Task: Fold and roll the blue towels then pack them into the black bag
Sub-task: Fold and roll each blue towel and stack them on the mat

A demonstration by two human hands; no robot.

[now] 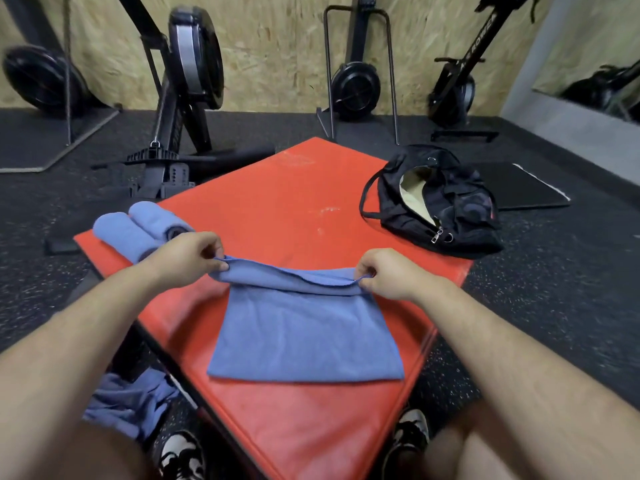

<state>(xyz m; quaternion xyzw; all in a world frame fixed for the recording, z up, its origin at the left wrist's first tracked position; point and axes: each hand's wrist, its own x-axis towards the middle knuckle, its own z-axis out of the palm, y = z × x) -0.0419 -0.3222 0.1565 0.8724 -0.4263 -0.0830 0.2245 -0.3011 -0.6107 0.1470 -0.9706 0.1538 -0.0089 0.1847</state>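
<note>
Blue rolls [124, 233] [157, 218] x2, 1 towel [304, 334] in hands [187, 259] [388, 275], 1 blk bag [460, 216]

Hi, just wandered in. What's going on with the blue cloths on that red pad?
A person's left hand and right hand each pinch a far corner of a flat blue cloth towel on a padded red mat, lifting that edge. Two rolled blue towels lie at the mat's far left. An open black fabric bag sits at its right corner; a loose heap of blue towels lies on the floor.
</note>
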